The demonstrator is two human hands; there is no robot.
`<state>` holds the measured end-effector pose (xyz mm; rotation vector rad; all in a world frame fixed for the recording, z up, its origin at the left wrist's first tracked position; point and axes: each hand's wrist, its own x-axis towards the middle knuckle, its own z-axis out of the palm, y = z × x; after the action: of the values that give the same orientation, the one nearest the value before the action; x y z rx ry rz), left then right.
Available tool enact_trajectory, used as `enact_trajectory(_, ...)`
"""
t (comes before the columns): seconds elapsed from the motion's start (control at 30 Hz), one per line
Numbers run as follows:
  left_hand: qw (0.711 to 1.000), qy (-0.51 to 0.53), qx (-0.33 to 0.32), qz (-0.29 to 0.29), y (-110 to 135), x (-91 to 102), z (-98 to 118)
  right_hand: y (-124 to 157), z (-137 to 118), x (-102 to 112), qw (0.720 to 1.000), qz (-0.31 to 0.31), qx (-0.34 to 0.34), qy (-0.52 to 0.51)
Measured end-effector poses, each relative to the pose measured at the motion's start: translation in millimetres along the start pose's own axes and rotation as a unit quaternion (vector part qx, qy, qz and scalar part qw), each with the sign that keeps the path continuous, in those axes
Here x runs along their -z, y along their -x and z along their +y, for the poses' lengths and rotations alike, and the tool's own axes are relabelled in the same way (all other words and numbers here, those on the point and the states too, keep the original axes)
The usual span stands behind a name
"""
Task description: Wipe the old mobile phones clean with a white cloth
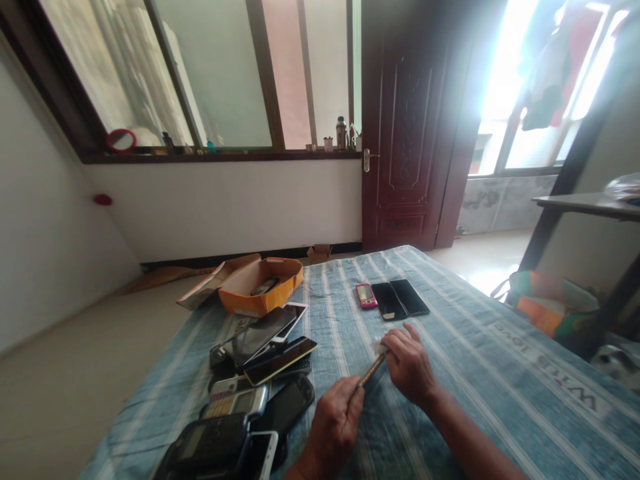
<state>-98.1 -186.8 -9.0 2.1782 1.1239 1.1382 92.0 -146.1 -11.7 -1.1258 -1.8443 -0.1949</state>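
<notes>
Held between both hands is a thin phone, turned almost edge-on so that only its gold-brown side shows. My left hand grips its near end, with fingers and thumb closed. At the far end my right hand is closed over a crumpled white tissue pressed to the phone. The phone's faces are hidden. Beyond my right hand lie a small pink phone and two black phones, side by side. Left of my left hand is a pile of phones.
An open orange box with a dark device inside stands at the bed's far left. A black device lies at the near end of the pile. Everything rests on a blue striped bedsheet. A dark red door stands behind.
</notes>
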Motion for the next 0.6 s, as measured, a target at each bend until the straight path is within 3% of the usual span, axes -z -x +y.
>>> enact_trajectory(0.23, 1.000, -0.011, -0.007, -0.004, 3, -2.2, 0, 1, 17, -2, 0.999, 0.036, -0.018, 0.012)
enact_trajectory(0.47, 0.998, 0.048, 0.014, -0.028, -2, 0.6, 2, 4, -29, -4, 0.997, -0.007, 0.064, -0.032)
enact_trajectory(0.6, 0.997, 0.070, 0.021, -0.031, -4, 1.9, 3, 5, -44, -5, 0.995, -0.030, 0.072, -0.062)
